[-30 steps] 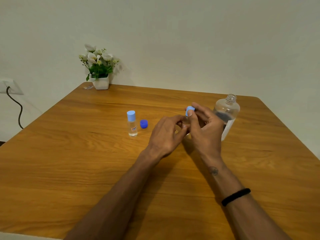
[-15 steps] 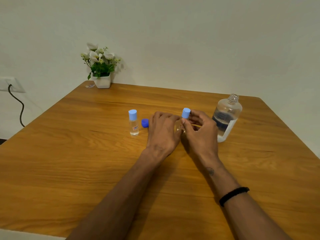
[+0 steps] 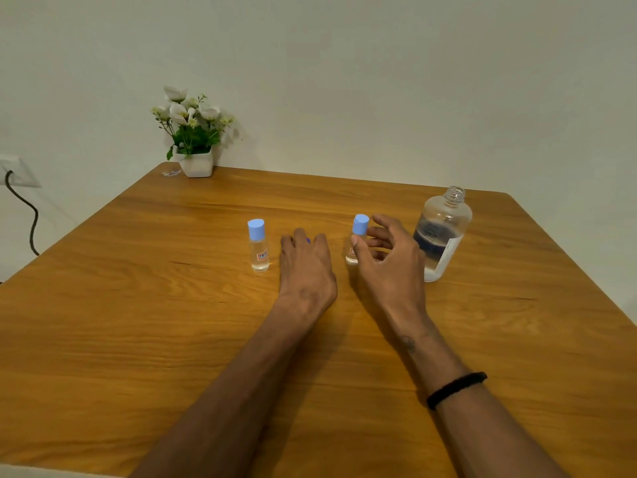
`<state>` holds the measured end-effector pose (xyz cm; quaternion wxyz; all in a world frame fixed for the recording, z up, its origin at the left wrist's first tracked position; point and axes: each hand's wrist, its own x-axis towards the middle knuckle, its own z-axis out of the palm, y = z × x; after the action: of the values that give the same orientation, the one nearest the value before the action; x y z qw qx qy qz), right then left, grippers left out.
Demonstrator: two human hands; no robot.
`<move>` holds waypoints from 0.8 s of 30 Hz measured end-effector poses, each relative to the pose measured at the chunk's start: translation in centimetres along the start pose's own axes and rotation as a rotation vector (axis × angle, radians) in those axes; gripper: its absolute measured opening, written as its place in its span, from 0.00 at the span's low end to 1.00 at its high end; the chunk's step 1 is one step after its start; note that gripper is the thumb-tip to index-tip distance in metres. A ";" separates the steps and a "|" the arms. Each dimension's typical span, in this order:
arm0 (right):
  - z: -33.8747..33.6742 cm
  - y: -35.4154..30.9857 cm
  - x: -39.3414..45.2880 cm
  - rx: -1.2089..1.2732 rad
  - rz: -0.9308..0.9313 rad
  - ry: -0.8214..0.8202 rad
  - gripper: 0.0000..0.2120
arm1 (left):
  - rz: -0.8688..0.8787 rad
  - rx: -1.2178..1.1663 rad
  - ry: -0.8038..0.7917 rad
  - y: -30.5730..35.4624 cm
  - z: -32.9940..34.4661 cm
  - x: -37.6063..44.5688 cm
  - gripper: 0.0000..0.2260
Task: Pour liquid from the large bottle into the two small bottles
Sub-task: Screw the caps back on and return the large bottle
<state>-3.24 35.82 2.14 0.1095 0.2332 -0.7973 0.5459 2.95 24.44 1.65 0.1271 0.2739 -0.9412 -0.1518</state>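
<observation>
wooden table [image 3: 138, 305] | white flower pot [image 3: 195, 163], far-left corner, upright | wall socket [image 3: 17, 172], black cable [image 3: 26, 212] plugged in

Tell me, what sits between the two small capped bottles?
In the head view, the left hand lies between them, covering a dark blue cap that barely peeks out.

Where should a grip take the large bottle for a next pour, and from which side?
Take the large bottle around its wide clear body, below the shoulder, coming in from its left, where the right hand already is. It stands upright on the table, uncapped, about half full. The threaded neck looks too narrow for a steady hold, and nothing stands between hand and bottle.
</observation>
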 end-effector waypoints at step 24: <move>-8.2 1.7 1.6 -0.035 0.118 0.132 0.49 | -0.038 -1.050 0.080 -0.2 -7.8 -7.6 0.13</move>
<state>-6.09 43.46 4.55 0.1337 0.1473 -0.8100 0.5516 11.80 26.83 7.55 0.2803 0.1957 -0.7276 -0.5947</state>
